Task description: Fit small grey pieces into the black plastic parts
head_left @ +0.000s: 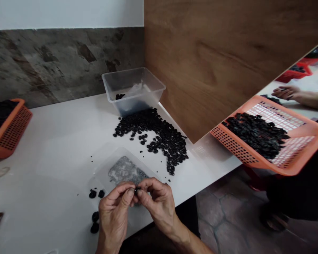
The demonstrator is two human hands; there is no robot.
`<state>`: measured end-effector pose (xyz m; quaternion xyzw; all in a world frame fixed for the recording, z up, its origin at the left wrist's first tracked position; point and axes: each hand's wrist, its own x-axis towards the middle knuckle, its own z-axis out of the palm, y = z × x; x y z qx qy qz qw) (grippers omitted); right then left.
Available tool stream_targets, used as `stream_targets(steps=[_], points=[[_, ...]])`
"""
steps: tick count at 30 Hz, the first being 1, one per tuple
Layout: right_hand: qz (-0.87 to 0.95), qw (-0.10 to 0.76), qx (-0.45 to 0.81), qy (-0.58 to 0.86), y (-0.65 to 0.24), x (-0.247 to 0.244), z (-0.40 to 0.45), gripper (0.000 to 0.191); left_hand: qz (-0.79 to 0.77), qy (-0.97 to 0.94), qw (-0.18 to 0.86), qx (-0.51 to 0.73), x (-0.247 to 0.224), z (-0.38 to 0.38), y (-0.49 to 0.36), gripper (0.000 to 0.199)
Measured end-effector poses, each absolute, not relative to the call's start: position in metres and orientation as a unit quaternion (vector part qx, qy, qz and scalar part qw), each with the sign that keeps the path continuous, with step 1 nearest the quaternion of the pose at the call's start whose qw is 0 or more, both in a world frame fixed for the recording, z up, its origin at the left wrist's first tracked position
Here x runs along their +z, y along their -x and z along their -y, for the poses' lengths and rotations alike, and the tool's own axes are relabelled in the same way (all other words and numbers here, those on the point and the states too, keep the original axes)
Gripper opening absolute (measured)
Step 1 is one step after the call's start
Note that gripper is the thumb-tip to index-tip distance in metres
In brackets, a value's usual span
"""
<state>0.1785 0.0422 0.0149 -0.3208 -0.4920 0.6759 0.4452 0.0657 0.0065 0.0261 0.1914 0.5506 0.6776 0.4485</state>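
Observation:
Between my fingertips is a small black part, mostly covered by the thumbs. My left hand pinches it from one side and my right hand from the other. Just beyond and beneath them lies a shallow clear tray with fine grey bits inside. A few black round pieces rest on the white table left of my left hand. Farther back, a spread heap of small black ring-like parts covers part of the tabletop.
A clear plastic bin stands against the wall behind the heap. A brown wooden panel rises at the right. Orange baskets with black parts stand left and right. Another person's hand shows beyond the panel.

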Motion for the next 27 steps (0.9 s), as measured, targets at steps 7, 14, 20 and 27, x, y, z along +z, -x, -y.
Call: stream_targets(steps=[7, 14, 20, 27], points=[[0.466, 0.439, 0.7, 0.316, -0.178, 0.016, -0.04, 0.014, -0.562, -0.208, 0.439, 0.669, 0.019, -0.004, -0.063, 0.015], [0.504, 0.442, 0.665, 0.329, -0.182, 0.021, -0.038, 0.011, -0.558, -0.25, 0.413, 0.675, 0.022, -0.004, -0.068, 0.013], [0.523, 0.443, 0.652, 0.323, -0.183, 0.018, -0.041, 0.009, -0.563, -0.322, 0.388, 0.655, 0.023, -0.004, -0.065, 0.005], [0.422, 0.458, 0.736, 0.265, -0.176, 0.011, -0.044, 0.01, -0.552, -0.263, 0.462, 0.642, 0.024, -0.005, -0.059, 0.018]])
